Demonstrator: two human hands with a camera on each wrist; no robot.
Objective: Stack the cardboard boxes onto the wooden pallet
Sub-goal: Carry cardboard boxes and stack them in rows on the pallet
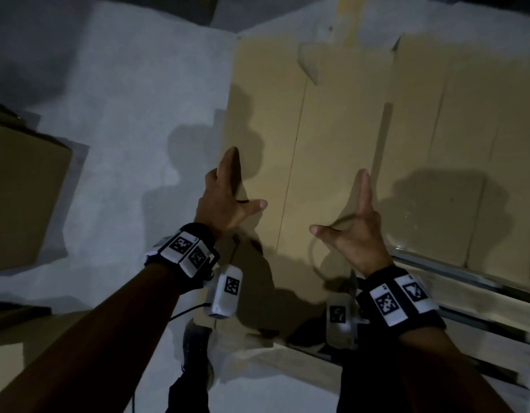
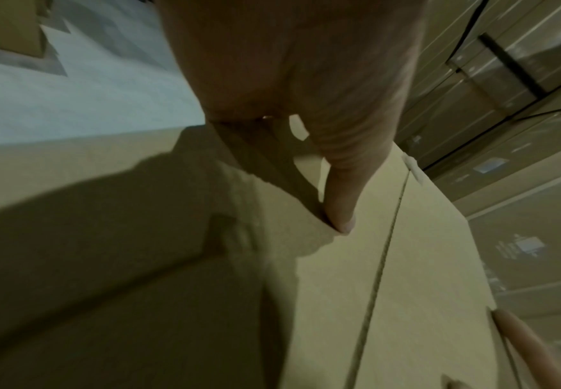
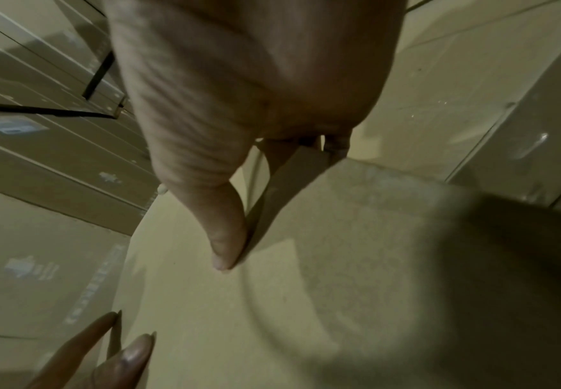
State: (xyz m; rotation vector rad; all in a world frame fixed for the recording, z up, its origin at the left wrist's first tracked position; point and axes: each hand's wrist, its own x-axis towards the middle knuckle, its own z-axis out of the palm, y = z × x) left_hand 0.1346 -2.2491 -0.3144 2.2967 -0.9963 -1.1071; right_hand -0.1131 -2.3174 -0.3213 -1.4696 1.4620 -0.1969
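A tall cardboard box (image 1: 299, 150) stands at the left end of a row of stacked boxes (image 1: 466, 162), with the boards of the wooden pallet (image 1: 478, 311) showing below and to the right; grey floor (image 1: 123, 99) lies to its left, where another box (image 1: 22, 201) waits well apart. The left hand (image 1: 228, 198) lies flat against the box's left edge, fingers straight and thumb spread over the top; the right hand (image 1: 356, 231) stands at the box's right edge, fingers straight, thumb out. Both hands are released, pressing or steadying and not clasping; the wrist views show each thumb touching the top panel. The step in hand looks like squaring this box into place on the stack, or letting it go. The next move probably calls for checking that it sits flush with its neighbour, then turning to the box on the floor.
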